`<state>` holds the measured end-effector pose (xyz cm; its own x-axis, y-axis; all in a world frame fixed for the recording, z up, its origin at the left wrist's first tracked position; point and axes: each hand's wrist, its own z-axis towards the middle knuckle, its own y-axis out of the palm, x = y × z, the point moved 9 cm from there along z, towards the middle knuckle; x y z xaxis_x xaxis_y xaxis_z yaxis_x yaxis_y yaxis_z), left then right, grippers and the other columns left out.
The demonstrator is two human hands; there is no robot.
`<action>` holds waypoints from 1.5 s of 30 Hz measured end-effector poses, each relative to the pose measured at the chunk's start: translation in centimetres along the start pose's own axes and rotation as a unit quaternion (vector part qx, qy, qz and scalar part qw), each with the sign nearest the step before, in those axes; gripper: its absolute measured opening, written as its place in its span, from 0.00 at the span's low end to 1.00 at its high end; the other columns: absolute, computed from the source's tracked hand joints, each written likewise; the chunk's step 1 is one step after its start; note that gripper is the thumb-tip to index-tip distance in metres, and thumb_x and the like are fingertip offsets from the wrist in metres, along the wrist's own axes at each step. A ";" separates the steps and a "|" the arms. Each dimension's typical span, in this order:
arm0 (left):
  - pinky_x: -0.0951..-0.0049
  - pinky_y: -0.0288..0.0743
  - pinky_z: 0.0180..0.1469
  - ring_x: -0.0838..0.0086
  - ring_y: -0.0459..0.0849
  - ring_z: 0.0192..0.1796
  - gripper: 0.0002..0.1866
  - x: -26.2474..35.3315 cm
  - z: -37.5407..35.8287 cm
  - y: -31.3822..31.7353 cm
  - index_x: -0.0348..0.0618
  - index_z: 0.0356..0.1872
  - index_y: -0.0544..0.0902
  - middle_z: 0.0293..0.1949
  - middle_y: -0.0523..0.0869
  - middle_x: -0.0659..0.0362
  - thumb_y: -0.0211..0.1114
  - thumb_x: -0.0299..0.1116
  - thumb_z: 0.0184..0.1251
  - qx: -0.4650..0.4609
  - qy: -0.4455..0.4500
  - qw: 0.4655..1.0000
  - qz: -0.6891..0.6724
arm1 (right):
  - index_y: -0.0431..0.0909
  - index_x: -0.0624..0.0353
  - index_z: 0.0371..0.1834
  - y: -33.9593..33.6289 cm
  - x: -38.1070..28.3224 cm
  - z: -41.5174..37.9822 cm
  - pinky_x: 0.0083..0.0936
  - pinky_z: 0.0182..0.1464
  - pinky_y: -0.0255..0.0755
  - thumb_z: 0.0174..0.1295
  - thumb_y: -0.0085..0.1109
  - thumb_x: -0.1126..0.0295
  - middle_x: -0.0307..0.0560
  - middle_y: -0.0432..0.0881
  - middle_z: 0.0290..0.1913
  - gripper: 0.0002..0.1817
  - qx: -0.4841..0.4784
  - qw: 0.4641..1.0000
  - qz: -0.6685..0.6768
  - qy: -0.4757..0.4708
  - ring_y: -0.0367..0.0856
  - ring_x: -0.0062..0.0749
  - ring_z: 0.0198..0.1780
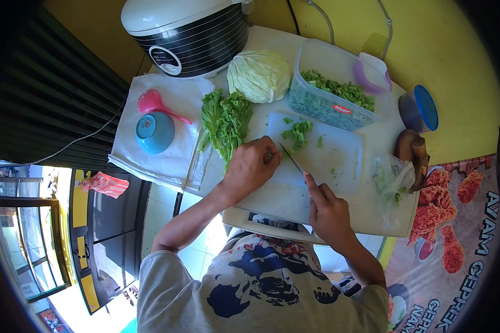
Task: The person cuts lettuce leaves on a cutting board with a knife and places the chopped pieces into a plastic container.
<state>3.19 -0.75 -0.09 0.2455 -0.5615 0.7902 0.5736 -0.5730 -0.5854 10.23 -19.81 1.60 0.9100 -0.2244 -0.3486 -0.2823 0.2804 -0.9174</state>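
My right hand (329, 213) grips a knife (292, 157), its forefinger laid along the blade, which points up and left over a white cutting board (341, 147). At the board's left edge my left hand (252, 167) is closed, with a bit of green showing at its fingertips. Chopped green leaves (299, 133) lie on the board just above the knife tip, with small scraps to their right. Leafy lettuce (226, 119) rests left of the board, above my left hand.
Behind the board stand a cabbage (259, 76) and a clear tub (330, 108) of chopped greens. A rice cooker (191, 41), blue bowl (155, 132) and pink ladle (153, 101) are at the left. A plastic bag (393, 177) and blue-lidded container (419, 109) sit at the right.
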 end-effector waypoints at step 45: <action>0.66 0.79 0.32 0.69 0.85 0.24 0.27 -0.2 -0.7 -0.8 0.36 0.66 0.76 0.23 0.84 0.56 0.72 0.25 0.66 -0.027 -0.066 0.997 -0.038 | 0.64 0.58 0.83 1.3 -1.0 -0.1 0.36 0.24 0.79 0.64 0.62 0.79 0.49 0.79 0.38 0.40 -0.004 1.000 -0.002 0.005 0.81 0.41 0.22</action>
<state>2.17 -0.62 0.10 0.3052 -0.4335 0.8479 0.5520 -0.6450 -0.5285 8.89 -19.33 0.75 0.9082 -0.2338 -0.3472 -0.2817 0.2723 -0.9201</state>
